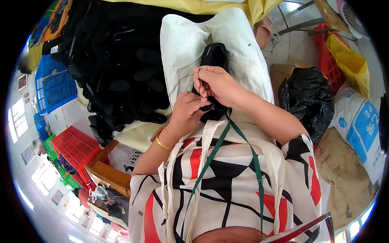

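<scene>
A black shoe [214,56] rests lengthwise on the white cloth [247,69] over my lap, its opening toward the far end. My right hand [216,83] lies across its middle, closed in a pinch on a thin black cord [199,79]. A loose strand trails leftward over the cloth. Just below, my left hand [188,109] is closed at the shoe's near left side, thumb and finger pressed together close to the right fingertips. Both hands hide much of the shoe. What lies between the left fingertips is hard to make out.
Piled black shoes [117,60] fill the left side beside my lap. Blue [54,83] and red crates [77,148] stand farther left. At right are a black plastic bag [306,105], a white-and-blue sack [358,125] and a pink slipper [263,32]. A green strap [259,170] hangs down my front.
</scene>
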### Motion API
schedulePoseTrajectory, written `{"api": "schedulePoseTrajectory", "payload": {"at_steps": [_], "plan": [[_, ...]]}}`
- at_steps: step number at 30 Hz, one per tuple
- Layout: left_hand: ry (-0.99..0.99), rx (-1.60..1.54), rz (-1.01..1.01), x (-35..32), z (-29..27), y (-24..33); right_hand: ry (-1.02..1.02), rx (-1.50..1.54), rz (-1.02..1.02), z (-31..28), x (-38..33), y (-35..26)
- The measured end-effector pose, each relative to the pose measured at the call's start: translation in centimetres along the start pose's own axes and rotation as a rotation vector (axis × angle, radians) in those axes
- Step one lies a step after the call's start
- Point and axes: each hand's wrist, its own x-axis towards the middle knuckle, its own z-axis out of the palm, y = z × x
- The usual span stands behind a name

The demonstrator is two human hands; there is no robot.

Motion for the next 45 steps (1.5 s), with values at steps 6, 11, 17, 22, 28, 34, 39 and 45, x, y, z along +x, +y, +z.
{"api": "schedulePoseTrajectory", "payload": {"at_steps": [6,11,17,22,28,34,39,45], "plan": [[-0.083,0.004,-0.057,0.3,-0.6,0.0,-0.017,-0.014,-0.224,-0.2,2.4,-1.3],[-0.048,0.031,-0.058,0.6,-0.4,0.4,0.020,0.116,-0.199,-2.1,3.6,-2.6],[0.125,-0.143,-0.480,-0.9,-0.7,2.4,0.138,-0.074,-0.331,-3.0,0.9,-4.4],[0.031,-0.322,-0.851,-3.2,0.7,3.1,0.172,-0.345,-0.509,-3.0,-1.7,-4.6],[0.167,-0.197,-0.791,-3.2,-1.0,1.5,0.346,-1.032,-0.892,-2.6,-6.5,-7.1],[0.287,-0.326,-0.524,3.4,-13.2,2.2,0.562,-1.364,-1.008,-6.5,-11.7,-10.7],[-0.202,-0.333,-0.410,8.1,-14.4,0.3,0.530,-1.550,-0.787,-10.8,-12.8,-9.7],[0.344,0.473,-0.264,8.9,-9.7,-1.3,0.512,-1.487,-0.635,-10.2,-10.9,-9.1]]}}
